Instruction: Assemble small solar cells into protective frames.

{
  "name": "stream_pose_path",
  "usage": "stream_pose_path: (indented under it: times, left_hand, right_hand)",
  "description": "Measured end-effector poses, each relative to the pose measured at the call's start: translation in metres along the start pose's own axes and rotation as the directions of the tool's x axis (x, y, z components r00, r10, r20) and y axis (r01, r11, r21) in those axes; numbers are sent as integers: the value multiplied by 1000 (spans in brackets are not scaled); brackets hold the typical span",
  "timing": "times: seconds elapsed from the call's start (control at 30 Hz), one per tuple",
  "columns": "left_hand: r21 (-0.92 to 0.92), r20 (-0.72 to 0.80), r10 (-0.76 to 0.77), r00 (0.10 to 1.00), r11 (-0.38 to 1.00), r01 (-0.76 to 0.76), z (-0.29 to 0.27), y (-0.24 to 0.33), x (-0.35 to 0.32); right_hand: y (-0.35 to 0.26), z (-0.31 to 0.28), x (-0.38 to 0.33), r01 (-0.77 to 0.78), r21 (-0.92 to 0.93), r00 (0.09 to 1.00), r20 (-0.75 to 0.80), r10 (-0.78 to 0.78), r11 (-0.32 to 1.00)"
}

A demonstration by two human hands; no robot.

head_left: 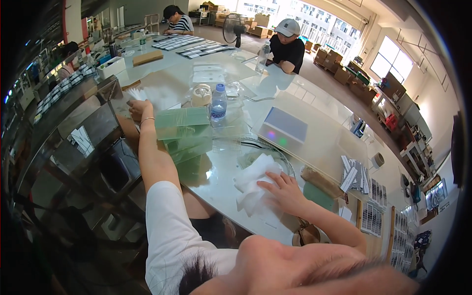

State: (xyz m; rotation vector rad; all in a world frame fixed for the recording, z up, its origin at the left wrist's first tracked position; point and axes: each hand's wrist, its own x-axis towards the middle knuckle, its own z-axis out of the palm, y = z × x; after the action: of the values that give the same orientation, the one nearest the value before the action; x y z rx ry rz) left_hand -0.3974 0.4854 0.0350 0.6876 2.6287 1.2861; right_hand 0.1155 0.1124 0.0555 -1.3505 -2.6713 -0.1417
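Note:
My left hand (139, 109) reaches out over the far left part of the table, fingers curled at the near edge of a fanned bunch of thin white sheets (141, 93). Under my right hand (286, 192) lies a loose, uneven pile of translucent white sheets (253, 179). The right fingers are spread and rest on top of this pile, near the table's front edge. Between my arms stand stacks of green translucent sheets (182, 124), overhanging slightly toward me. A bottle with a blue cap (219, 104) is just right of them.
Beside the bottle sits a roll of tape (201, 95). A large pale board (324, 142) carries a bluish sheet stack (286, 124). Grey strips (355, 174) lie at the right. Across the table are a person in a cap (287, 46) and another in stripes (179, 22).

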Motion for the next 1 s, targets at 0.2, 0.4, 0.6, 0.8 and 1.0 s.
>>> stream_pose_path:
  times: [0.2, 0.4, 0.6, 0.8, 1.0]
  left_hand:
    - [-201, -104, 28, 994, 978, -49, 4, -13, 17]
    - [-463, -209, -59, 976, 885, -46, 15, 9, 6]
    - [-726, -394, -81, 915, 638, -257, -12, 39, 7]
    - [-988, -34, 240, 970, 139, -69, -41, 53, -10]
    - [-997, 76, 605, 792, 27, 75, -74, 68, -62]
  right_hand:
    - [-10, -6, -3, -19, 44, 999, 46, 17, 999]
    - [-4, -1, -5, -23, -4, 1000, -11, 23, 1000]
    - [-1, 4, -5, -19, 15, 1000, 6, 19, 1000]
    - [-1, -11, -5, -15, 24, 1000, -13, 15, 1000]
    - [-3, -33, -18, -28, -37, 998, 55, 30, 999]
